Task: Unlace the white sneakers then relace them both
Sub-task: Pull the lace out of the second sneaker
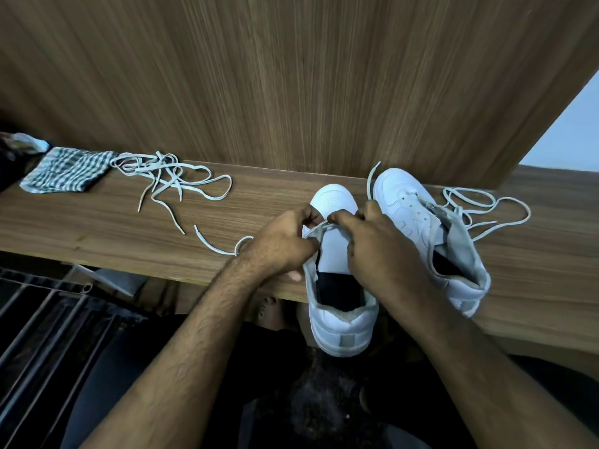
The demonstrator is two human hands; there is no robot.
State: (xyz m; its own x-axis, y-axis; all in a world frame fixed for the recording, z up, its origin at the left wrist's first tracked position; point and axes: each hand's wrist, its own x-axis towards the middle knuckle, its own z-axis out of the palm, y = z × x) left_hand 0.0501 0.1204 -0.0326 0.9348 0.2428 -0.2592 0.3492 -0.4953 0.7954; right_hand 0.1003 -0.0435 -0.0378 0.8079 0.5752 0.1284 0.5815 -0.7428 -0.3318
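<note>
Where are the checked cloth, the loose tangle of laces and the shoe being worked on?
checked cloth (66,170): head view, middle of the fabric.
loose tangle of laces (162,173): head view, where strands cross.
near sneaker (337,197): head view, toe cap.

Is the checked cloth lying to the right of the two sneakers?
No, the checked cloth lies far left of both sneakers, beside a loose lace.

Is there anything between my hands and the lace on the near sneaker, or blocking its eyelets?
Nothing visible stands between. Both hands, left and right, already pinch the lace over the near sneaker. Its tongue lies bare; the eyelets under the fingers are hidden.
</note>
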